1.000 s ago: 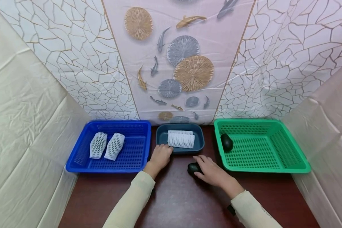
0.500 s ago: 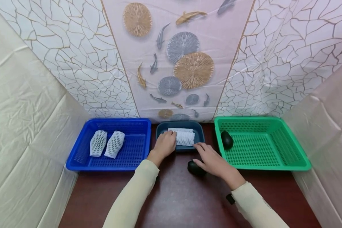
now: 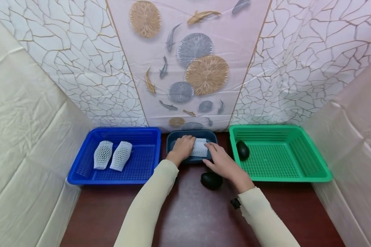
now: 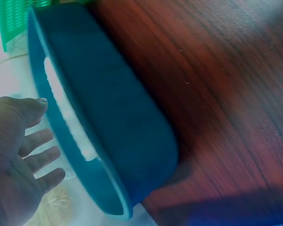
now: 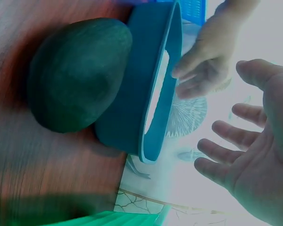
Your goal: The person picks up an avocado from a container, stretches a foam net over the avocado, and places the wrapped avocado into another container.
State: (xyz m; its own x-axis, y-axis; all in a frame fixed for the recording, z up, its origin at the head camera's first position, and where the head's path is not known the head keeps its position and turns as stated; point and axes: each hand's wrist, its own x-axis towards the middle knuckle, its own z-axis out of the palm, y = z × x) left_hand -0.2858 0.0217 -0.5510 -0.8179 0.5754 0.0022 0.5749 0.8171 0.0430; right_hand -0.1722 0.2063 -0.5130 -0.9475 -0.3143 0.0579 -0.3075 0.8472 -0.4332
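Observation:
A white foam net sleeve (image 3: 199, 148) lies in the dark teal tray (image 3: 195, 160); its left part is hidden under my left hand (image 3: 184, 148). In the left wrist view that hand's fingers (image 4: 41, 159) are spread loosely above the rim, with nothing seen in them. My right hand (image 3: 222, 161) reaches to the tray's right side, its index fingertip near the sleeve's right end. Its fingers (image 5: 226, 153) are apart and hold nothing in the right wrist view. A bare dark avocado (image 3: 211, 180) lies on the table just in front of the tray, below the right hand.
At left, a blue basket (image 3: 143, 164) holds two net-wrapped pieces (image 3: 103, 155). The green basket (image 3: 281, 164) at right has one dark avocado (image 3: 242, 150) by its left wall. A patterned cloth wall (image 3: 188, 68) stands behind the tray; dark red tabletop (image 3: 201, 216) lies in front.
My left hand has moved from the tray's front edge up over the sleeve. My right hand has left the avocado and moved forward to the tray. The avocado stays on the table.

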